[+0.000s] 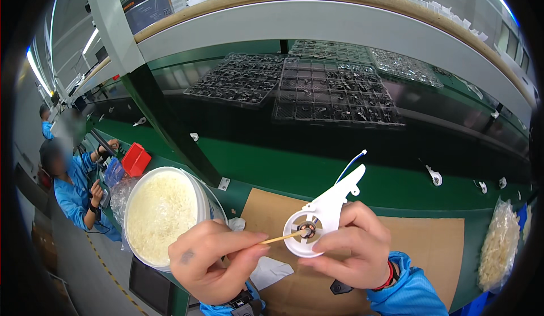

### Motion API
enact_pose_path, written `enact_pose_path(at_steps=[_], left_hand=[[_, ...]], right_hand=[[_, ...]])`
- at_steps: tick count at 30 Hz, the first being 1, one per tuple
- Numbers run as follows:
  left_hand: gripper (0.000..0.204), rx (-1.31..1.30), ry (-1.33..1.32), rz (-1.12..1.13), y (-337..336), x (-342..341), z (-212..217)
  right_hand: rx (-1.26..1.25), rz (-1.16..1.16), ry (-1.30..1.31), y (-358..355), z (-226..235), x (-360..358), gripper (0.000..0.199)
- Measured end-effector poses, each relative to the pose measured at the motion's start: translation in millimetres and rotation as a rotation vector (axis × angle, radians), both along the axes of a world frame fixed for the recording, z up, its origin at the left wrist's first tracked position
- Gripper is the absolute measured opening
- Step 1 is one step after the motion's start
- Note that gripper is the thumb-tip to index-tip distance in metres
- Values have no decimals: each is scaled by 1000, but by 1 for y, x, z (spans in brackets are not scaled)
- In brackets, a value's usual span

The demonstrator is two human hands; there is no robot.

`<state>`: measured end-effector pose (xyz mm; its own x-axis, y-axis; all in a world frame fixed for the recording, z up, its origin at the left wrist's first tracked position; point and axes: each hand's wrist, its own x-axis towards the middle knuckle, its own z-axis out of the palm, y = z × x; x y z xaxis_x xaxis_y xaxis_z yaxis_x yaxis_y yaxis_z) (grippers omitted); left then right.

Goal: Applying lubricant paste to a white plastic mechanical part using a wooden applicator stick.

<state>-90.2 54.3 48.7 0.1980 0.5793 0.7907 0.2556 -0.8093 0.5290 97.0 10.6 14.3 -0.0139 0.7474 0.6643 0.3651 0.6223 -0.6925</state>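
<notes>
Between the thumb and forefinger of my left hand (218,256) is a thin wooden stick (277,239). Its tip reaches the small round copper-and-black motor part (306,229) in the middle of a white plastic housing (328,204). My right hand (354,245) grips that housing by its ring end, the long arm slanting up and right. From the arm's top sticks out a blue-and-white wire (352,164) with a small white connector. Left of my left hand stands a white bucket (203,202) filled with a cream-coloured, lumpy substance (161,205).
A brown cardboard sheet (428,248) covers the near bench. Beyond it, divided clear trays (334,92) of dark parts lie under a shelf (340,24). Several white parts (434,176) lie along the green surface. A bag of pale pieces (498,248) stands right; a red bin (136,159) and co-worker (73,185) are left.
</notes>
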Motion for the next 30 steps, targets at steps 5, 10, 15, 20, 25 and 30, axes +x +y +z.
enact_pose_path(at_steps=[5,10,15,20,25,30], left_hand=[[13,-27,-106,276,-7,-23,3],[7,-226,137,562,-2,-63,8],[9,-478,422,602,-2,-110,-8],[9,-594,426,705,4,-121,-15],[10,-628,428,716,12,-123,-19],[10,-648,471,719,16,-123,-20]], right_hand=[[-38,-155,4,57,-25,-1,21],[-317,-429,-60,122,-120,54,14],[-575,-500,-125,145,-202,89,16],[-615,-665,-258,144,-192,88,13],[-501,-791,-272,145,-203,93,13],[-435,-816,-231,143,-189,77,8]])
